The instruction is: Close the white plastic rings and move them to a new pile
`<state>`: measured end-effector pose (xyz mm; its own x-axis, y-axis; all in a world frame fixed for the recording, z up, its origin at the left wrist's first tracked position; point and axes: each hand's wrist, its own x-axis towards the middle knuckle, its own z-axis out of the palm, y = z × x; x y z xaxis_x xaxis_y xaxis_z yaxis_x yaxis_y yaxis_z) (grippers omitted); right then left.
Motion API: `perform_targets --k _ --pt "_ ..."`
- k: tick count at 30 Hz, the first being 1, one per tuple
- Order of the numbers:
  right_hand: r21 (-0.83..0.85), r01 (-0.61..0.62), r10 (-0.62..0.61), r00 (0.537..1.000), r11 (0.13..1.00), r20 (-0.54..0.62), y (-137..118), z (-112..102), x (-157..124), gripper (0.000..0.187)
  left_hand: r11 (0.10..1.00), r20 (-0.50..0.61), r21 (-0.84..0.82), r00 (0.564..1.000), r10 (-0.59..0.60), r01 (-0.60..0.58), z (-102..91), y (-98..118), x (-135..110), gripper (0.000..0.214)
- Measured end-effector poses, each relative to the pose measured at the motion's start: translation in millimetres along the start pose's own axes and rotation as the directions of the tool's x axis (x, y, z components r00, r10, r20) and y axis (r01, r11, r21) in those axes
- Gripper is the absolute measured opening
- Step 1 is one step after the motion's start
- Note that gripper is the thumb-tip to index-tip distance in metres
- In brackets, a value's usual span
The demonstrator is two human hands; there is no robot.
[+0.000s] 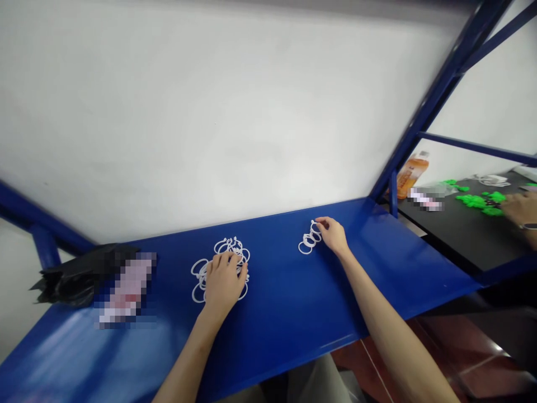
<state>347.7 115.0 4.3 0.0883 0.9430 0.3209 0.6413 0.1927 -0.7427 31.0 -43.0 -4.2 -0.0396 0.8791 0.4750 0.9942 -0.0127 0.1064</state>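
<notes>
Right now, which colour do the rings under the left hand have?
White; the rings show best in the head view, the only one.

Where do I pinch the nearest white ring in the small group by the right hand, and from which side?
Probably by the near-left rim of that ring, coming from the left: this arc looks free over the blue tabletop, while its far-right side meets the neighbouring rings and the right hand occupies the far end.
</notes>
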Motion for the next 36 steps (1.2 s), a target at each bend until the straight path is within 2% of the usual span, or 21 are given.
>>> perform_targets --k 3,8,11,14,17,20,22,23,25,27,29,30,32,34,36 --pt "0.014 -0.045 0.045 0.998 0.999 0.046 13 -1 4 0.017 1.0 -0.019 -0.015 1.0 0.015 -0.015 -0.8 1 0 0.018" --pt "0.084 -0.015 0.006 0.995 0.996 0.101 16 6 -4 0.016 0.998 -0.071 -0.069 0.997 -0.019 0.014 -5.4 2 1 0.014" --pt "0.134 0.01 -0.028 0.991 0.991 0.132 14 8 -7 0.018 0.981 -0.104 -0.185 0.992 -0.072 0.052 -9.9 1 4 0.012" --pt "0.141 0.06 -0.08 0.987 0.988 0.138 15 11 -9 0.02 0.927 -0.133 -0.355 0.975 -0.179 0.122 -15.6 -1 7 0.016" --pt "0.056 0.134 -0.137 0.989 0.989 0.056 13 10 -11 0.02 0.804 -0.052 -0.544 0.946 -0.32 0.242 -20.3 0 8 0.024" --pt "-0.023 0.212 -0.213 0.974 0.977 -0.073 -2 9 -18 0.021 0.591 0.114 -0.73 0.914 -0.39 0.344 -20.3 6 7 0.032" --pt "-0.015 0.283 -0.283 0.955 0.959 -0.088 -23 11 -31 0.02 0.44 0.208 -0.815 0.899 -0.384 0.377 -17.3 10 7 0.036" --pt "0.03 0.324 -0.322 0.945 0.946 -0.054 -35 13 -41 0.021 0.371 0.241 -0.846 0.896 -0.373 0.382 -15.3 13 7 0.037" --pt "0.205 0.362 -0.392 0.91 0.909 0.132 -62 20 -65 0.021 0.238 0.288 -0.892 0.89 -0.355 0.384 -11.5 17 7 0.037" --pt "0.403 0.299 -0.447 0.824 0.865 0.349 -84 32 -90 0.027 0.106 0.338 -0.915 0.884 -0.322 0.388 -10.0 21 7 0.036" --pt "0.523 0.213 -0.468 0.776 0.825 0.423 -97 43 -108 0.044 -0.003 0.406 -0.907 0.874 -0.268 0.42 -11.6 24 6 0.035" --pt "0.559 0.168 -0.457 0.778 0.812 0.43 -100 48 -114 0.045 -0.041 0.439 -0.896 0.868 -0.233 0.442 -13.3 26 6 0.034" --pt "0.597 0.094 -0.408 0.813 0.796 0.416 -101 53 -119 0.038 -0.071 0.488 -0.873 0.858 -0.16 0.483 -17.3 29 5 0.036" --pt "0.602 0.045 -0.351 0.846 0.797 0.402 -99 55 -119 0.023 -0.039 0.507 -0.862 0.857 -0.09 0.505 -20.5 33 4 0.045" --pt "0.58 0.053 -0.33 0.862 0.813 0.385 -96 53 -117 0.016 0.024 0.505 -0.863 0.863 -0.035 0.505 -21.6 35 3 0.052"
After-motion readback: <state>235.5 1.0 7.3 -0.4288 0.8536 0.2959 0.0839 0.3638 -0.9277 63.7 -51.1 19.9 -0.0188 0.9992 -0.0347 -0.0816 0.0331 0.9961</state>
